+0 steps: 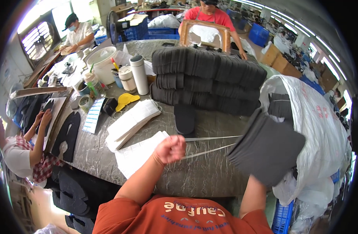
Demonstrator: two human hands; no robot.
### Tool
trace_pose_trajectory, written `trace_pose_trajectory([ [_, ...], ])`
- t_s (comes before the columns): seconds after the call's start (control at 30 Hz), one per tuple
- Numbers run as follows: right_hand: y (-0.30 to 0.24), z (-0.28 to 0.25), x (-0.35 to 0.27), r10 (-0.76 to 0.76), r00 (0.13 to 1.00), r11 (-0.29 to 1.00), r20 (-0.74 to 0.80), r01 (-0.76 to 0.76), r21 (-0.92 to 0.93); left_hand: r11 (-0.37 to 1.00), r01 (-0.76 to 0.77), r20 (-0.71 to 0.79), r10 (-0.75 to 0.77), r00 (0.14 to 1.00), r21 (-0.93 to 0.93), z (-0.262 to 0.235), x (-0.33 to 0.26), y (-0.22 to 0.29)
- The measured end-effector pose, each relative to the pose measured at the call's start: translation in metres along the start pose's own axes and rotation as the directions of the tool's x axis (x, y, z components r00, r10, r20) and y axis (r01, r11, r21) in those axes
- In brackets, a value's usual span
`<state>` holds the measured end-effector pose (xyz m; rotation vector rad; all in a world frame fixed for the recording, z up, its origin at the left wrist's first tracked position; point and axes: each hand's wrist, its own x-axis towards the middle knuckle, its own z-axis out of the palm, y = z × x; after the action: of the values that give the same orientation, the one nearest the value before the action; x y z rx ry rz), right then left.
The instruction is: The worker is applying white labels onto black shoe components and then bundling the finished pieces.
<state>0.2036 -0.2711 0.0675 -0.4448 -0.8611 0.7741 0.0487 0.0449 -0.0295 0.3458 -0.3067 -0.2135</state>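
My left hand [171,149] is closed in a fist around a pale band [210,151]. Two taut strands of it run rightward to a stack of dark grey insole-like sheets [269,146]. Beneath that stack comes my right forearm [254,195]; the stack rests in my right hand, whose fingers are hidden. The sheets are fanned a little along their left edge, beside the mouth of a white woven sack [315,117]. Another dark bundle [279,106] sits inside the sack. A single dark rounded piece [185,120] lies on the table, beyond my left hand.
Tall rows of dark bundles [208,80] stand along the far side. White paper strips [133,121], a yellow mask-like item [126,101], a white bottle [139,74] and a bucket [102,64] occupy the left. Co-workers sit at left; another person handles a wooden frame [183,36] opposite.
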Motion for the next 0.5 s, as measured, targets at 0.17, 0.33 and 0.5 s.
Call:
trace_pose_trajectory([
  [0.17, 0.022, 0.004, 0.014, 0.506, 0.8, -0.044, -0.323, -0.351, -0.936, 0.721, -0.142, 0.353, -0.15, 0.924, 0.678, 0.084, 0.034, 0.039],
  [0.33, 0.042, 0.007, 0.015, 0.136, 0.827, -0.086, -0.545, -0.538, -0.838, -0.287, -0.499, 0.314, -0.504, 0.804, 0.818, 0.16, 0.045, 0.005],
  [0.5, 0.047, -0.019, -0.008, 0.277, 0.773, 0.811, -0.571, -0.506, -0.292, -0.148, 0.187, -0.191, -0.017, 0.981, 0.971, 0.1, 0.012, 0.008],
])
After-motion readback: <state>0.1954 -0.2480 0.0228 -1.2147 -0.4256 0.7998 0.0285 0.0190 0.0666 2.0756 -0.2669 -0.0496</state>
